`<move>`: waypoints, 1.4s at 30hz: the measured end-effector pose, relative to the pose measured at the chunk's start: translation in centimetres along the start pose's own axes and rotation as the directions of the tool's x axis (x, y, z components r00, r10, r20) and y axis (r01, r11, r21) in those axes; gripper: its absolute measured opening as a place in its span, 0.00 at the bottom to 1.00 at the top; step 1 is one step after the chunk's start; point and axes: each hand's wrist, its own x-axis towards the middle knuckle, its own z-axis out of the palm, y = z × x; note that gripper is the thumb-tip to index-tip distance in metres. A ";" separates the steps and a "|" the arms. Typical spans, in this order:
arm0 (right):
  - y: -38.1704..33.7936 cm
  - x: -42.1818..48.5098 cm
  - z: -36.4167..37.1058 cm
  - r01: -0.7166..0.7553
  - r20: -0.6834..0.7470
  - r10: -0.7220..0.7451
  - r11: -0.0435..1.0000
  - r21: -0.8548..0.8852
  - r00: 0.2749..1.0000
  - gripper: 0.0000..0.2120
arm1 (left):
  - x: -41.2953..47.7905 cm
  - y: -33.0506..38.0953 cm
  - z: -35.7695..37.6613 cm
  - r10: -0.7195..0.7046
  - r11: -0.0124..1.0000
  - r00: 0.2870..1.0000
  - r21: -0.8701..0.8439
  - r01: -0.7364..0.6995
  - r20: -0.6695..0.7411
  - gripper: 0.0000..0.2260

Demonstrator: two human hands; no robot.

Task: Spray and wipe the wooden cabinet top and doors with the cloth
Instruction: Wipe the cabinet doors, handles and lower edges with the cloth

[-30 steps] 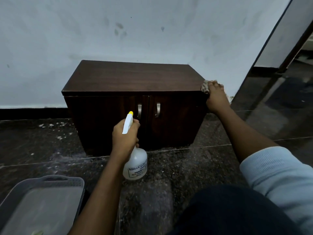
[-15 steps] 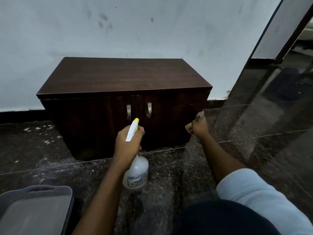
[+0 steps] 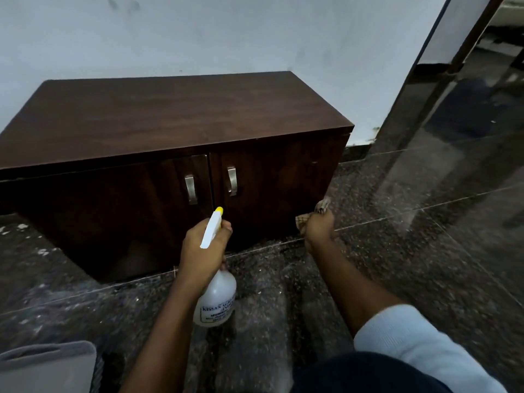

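While a white trigger spray bottle [image 3: 217,299] is gripped by its neck in the left hand [image 3: 202,248], with the fingers curled round it and the yellow-tipped nozzle aimed towards the seam between the two doors, a bunched patterned cloth [image 3: 321,207] is clenched in the right hand [image 3: 319,229]. That hand is held low beside the bottom outer corner of the right door [image 3: 278,188], and whether the cloth is touching the wood cannot be told. Both hands are thus closed round their tools and set in front of the door faces rather than over the cabinet top [image 3: 170,117], so the doors are judged to be the step in hand. No droplets, wet streaks or wipe marks can be made out on the right door or the left door [image 3: 113,211], whose dark fronts lie in shadow, so it cannot be said how much of them is sprayed or wiped. The top is seen evenly brown with a soft sheen. It may be judged as dealt with, though that is not proved by the view. Both doors are shut, their metal handles [image 3: 190,188] side by side, and the wiping of both fronts is reckoned as left to do. A grey plastic tub [image 3: 48,364] is seen on the speckled stone floor [image 3: 397,251] at the lower left, well apart from the cabinet.
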 end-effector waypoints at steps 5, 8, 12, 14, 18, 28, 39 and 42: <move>-6.9 -4.6 3.6 0.406 -0.205 -0.403 0.913 -0.028 0.892 0.29 | 1.0 0.1 0.8 0.037 0.999 0.999 0.026 -0.038 0.007 0.06; -9.0 -5.7 4.5 0.593 -0.177 -0.602 0.798 -0.109 0.778 0.33 | 1.2 0.3 1.1 0.060 0.998 0.998 0.017 -0.060 0.013 0.06; -5.5 -7.2 5.0 0.768 0.064 -0.790 0.568 -0.296 0.609 0.36 | 1.1 0.2 1.2 0.042 0.999 0.999 -0.014 -0.042 0.000 0.05; -2.6 -7.3 4.7 0.732 0.095 -0.755 0.586 -0.349 0.649 0.36 | 0.9 0.0 1.0 0.025 1.000 1.000 -0.018 -0.025 0.001 0.05; -2.3 -7.2 3.8 0.422 -0.087 -0.461 0.860 -0.286 0.883 0.34 | 0.4 -0.1 0.6 0.027 1.000 1.000 -0.011 -0.027 -0.001 0.05; -5.8 -12.1 7.1 0.899 0.399 -0.833 0.237 -0.369 0.384 0.34 | 0.2 -0.3 -0.8 0.031 0.999 0.993 -0.024 -0.034 -0.114 0.05; -5.2 -16.3 6.6 0.854 0.376 -0.767 0.468 -0.226 0.520 0.26 | -1.1 -0.5 -3.3 0.007 1.000 0.976 -0.019 -0.012 -0.220 0.05; -5.6 -17.3 6.7 0.769 0.343 -0.694 0.616 -0.171 0.633 0.22 | -1.3 -0.1 -3.3 0.012 0.999 0.977 -0.036 -0.020 -0.212 0.05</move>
